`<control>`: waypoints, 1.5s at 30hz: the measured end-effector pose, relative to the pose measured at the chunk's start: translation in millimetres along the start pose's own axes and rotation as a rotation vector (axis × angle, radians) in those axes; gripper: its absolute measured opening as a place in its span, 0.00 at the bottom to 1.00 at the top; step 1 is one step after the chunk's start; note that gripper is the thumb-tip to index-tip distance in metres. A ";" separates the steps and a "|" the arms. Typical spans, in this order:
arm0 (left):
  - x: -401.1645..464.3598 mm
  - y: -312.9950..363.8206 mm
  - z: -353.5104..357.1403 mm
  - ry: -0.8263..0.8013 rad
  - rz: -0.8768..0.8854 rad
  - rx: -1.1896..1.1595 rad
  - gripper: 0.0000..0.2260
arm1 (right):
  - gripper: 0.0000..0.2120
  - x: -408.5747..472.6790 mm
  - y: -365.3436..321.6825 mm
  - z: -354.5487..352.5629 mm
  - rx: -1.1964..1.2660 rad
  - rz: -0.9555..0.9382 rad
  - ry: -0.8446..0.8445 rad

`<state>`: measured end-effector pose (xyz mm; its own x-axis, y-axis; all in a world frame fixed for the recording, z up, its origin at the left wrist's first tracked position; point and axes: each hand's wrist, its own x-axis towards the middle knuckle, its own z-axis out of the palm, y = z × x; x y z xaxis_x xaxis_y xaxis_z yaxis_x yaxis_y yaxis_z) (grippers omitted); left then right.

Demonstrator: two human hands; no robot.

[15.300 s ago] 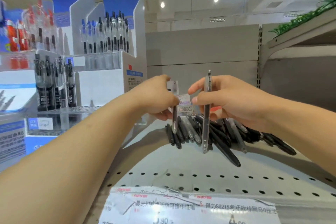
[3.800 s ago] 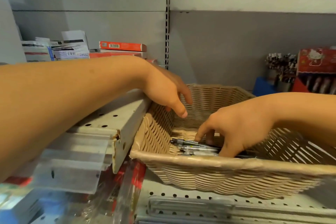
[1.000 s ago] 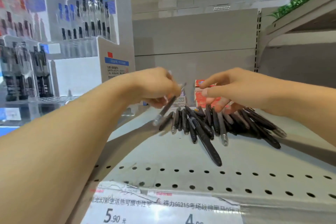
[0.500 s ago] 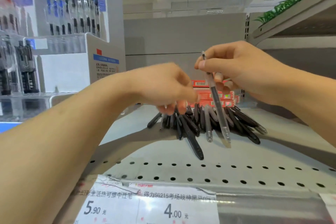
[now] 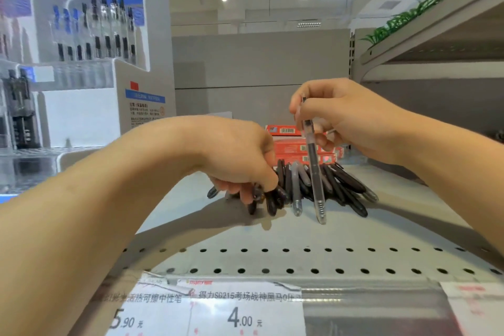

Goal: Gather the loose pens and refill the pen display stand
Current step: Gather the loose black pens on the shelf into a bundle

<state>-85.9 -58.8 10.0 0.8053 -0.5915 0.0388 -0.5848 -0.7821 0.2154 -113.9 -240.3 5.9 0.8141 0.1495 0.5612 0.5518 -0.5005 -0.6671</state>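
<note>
Right hand [image 5: 351,120] now pinches one clear pen [image 5: 313,163] near its top, hanging it almost upright above the pile [image 5: 321,185]; a second ago I had that hand flat over the heap with nothing lifted. Left hand [image 5: 240,155] has dropped onto the pile's near-left edge, fingers curled round a few dark pens there, where before it held one slanted pen clear of them. I read this as gathering well under way, with no refill yet. Relative to the pile: the shelf [image 5: 272,237] lies under it, the stand [image 5: 90,68] rises well to its left, red boxes [image 5: 291,147] sit just behind, price tags [image 5: 240,314] hang in front.
</note>
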 end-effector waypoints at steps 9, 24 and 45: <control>-3.3 -22.7 -17.1 0.211 0.017 -0.397 0.13 | 0.07 2.3 3.3 -9.2 0.001 0.022 -0.035; 5.8 -7.4 9.1 0.067 0.169 -0.729 0.08 | 0.14 2.7 0.5 -11.9 0.162 0.007 0.024; 1.1 -24.4 -7.9 0.026 0.071 -0.189 0.09 | 0.03 0.7 -0.1 -13.4 0.140 0.041 -0.128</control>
<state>-70.0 -38.8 12.5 0.7668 -0.6362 0.0853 -0.6132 -0.6866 0.3907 -115.9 -251.6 12.9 0.8477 0.2435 0.4713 0.5304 -0.3859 -0.7548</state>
